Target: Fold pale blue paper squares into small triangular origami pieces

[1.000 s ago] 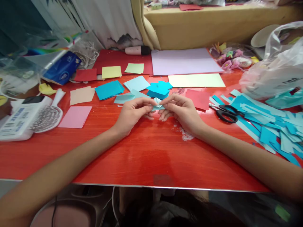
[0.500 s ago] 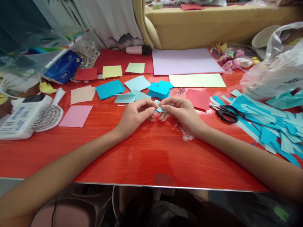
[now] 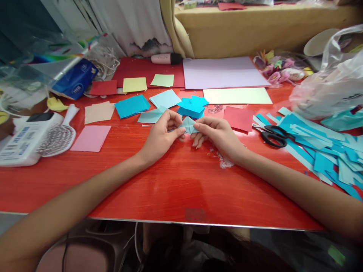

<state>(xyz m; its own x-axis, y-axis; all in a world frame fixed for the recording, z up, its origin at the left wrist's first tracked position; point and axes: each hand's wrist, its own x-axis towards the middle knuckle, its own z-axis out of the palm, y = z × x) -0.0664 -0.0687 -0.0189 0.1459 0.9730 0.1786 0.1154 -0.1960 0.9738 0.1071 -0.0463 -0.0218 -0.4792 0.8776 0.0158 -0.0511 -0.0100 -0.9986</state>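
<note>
A small folded piece of light blue paper point(image 3: 189, 125) is held up over the red table point(image 3: 170, 189), with creases and a peaked top. My left hand point(image 3: 166, 132) pinches its left edge between thumb and fingers. On the right edge, my right hand point(image 3: 217, 134) grips it the same way. Just behind my hands lie light blue paper squares point(image 3: 150, 116), paler blue squares point(image 3: 165, 98), a bright blue stack point(image 3: 132, 106) and bright blue folded paper point(image 3: 193, 106). The fingers partly cover the folded paper's lower edges.
Black-handled scissors point(image 3: 273, 136) lie at the right beside a heap of blue paper strips point(image 3: 326, 139). Red squares point(image 3: 238, 118) sit nearer my right hand. On the left are pink squares point(image 3: 91, 138), a hairbrush point(image 3: 58, 138) and a white box point(image 3: 24, 141). A plastic bag point(image 3: 334, 79) stands far right.
The folded paper now shows more of its face as a peaked shape; before, the fingers covered more of it. My left fingers have drawn back slightly from its top.
</note>
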